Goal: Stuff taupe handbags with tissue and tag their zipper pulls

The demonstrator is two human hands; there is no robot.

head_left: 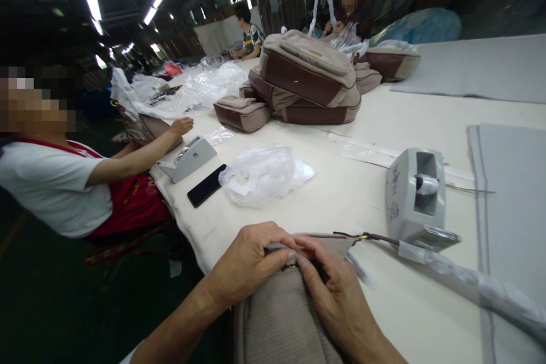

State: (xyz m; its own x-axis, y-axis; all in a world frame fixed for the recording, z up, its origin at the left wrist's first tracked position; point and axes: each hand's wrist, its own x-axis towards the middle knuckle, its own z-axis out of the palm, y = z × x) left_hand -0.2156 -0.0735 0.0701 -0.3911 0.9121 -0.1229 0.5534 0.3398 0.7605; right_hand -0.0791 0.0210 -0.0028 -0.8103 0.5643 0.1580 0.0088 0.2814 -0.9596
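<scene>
A beige ribbed fabric bag (279,318) lies before me at the table's near edge. My left hand (245,261) is closed on its upper edge, thumb and fingers pinching there. Right beside it, my right hand (336,284) is also closed on that edge, and the fingertips of both hands nearly meet. A small gold-coloured bit of metal shows under them; the fingers cover most of what is there. From the bag's right side a dark strap with a gold clasp (363,236) runs to a shoulder strap (469,281) wrapped in white plastic.
A grey tape dispenser (396,205) stands at right, another (194,159) at left. Near the middle lie a black phone (207,185) and a clear plastic bag (267,176). Beige-and-brown bags (305,77) are piled behind. A co-worker (55,176) sits at left; two people are farther back.
</scene>
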